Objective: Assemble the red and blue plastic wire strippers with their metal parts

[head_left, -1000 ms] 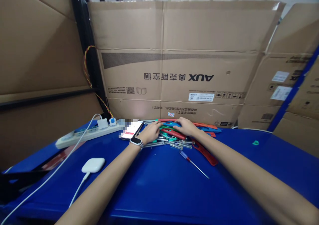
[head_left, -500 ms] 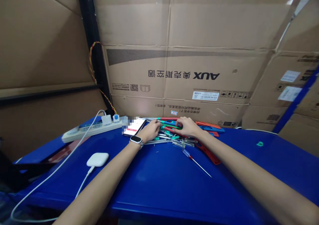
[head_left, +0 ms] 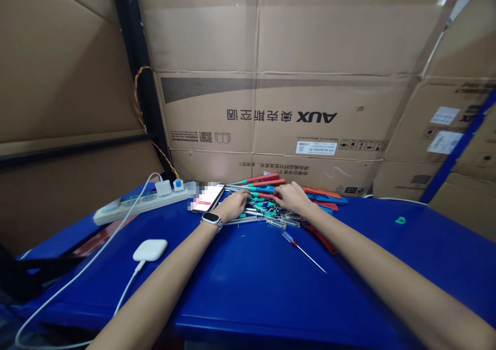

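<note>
My left hand [head_left: 233,205], wearing a watch [head_left: 212,217], lies at the left side of a pile of hand tools, fingers curled together. What its fingertips hold, if anything, is hidden. From the other side, my right hand [head_left: 293,199] pinches the end of a red-handled screwdriver [head_left: 265,196], which points toward my left fingers. Behind it lie another red handle [head_left: 267,178] and a blue-handled tool [head_left: 265,189]. Clear-handled screwdrivers [head_left: 276,224] and small green pieces fill the front of the pile. A single screwdriver [head_left: 304,252] with a clear and red handle lies nearer me.
A phone [head_left: 207,199] with a lit screen lies left of the pile, beside a power strip [head_left: 135,210]. A white case [head_left: 150,250] on a cable is nearer. Orange and blue cutters [head_left: 329,200] lie at right. A cardboard wall [head_left: 290,45] stands behind the blue table [head_left: 232,283].
A thick red handle now shows angled at the back of the pile. My right hand has closed on the end of a red-handled screwdriver; my left hand has barely moved. The view has shifted slightly.
</note>
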Tool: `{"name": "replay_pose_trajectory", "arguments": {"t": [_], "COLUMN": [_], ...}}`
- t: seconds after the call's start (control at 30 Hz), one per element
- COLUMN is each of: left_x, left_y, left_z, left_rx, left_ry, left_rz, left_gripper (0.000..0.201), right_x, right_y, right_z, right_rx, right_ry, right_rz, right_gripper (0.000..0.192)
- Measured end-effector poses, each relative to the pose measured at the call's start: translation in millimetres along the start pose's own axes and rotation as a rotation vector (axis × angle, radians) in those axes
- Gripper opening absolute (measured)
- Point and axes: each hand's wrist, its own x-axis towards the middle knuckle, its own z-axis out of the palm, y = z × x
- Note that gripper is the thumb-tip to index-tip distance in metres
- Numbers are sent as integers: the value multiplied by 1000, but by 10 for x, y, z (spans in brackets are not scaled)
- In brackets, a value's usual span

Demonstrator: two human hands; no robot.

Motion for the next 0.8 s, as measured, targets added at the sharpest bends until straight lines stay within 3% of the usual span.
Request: {"name": "replay_pose_trajectory", "arguments": {"t": [0.13,0.47,0.63,0.8], "left_x": [20,33,25,90], "left_y": [-10,54,98,137], "left_z": [8,37,-23,3], "left_rx": [11,36,70,67], "left_ry": [-10,15,30,-27], "left_rz": [-17,-26,-34,-36], "left_gripper": [40,33,31,37], "right_x": [1,30,92,89], "right_y": [17,54,86,128], "right_z": [18,-31,-2,-9], "right_rx": [-17,-74,-104,-95], "right_ry": [-13,-58,-53,-45], "right_rz": [24,-74,-27,3], "right_gripper": [27,22,26,28]}}
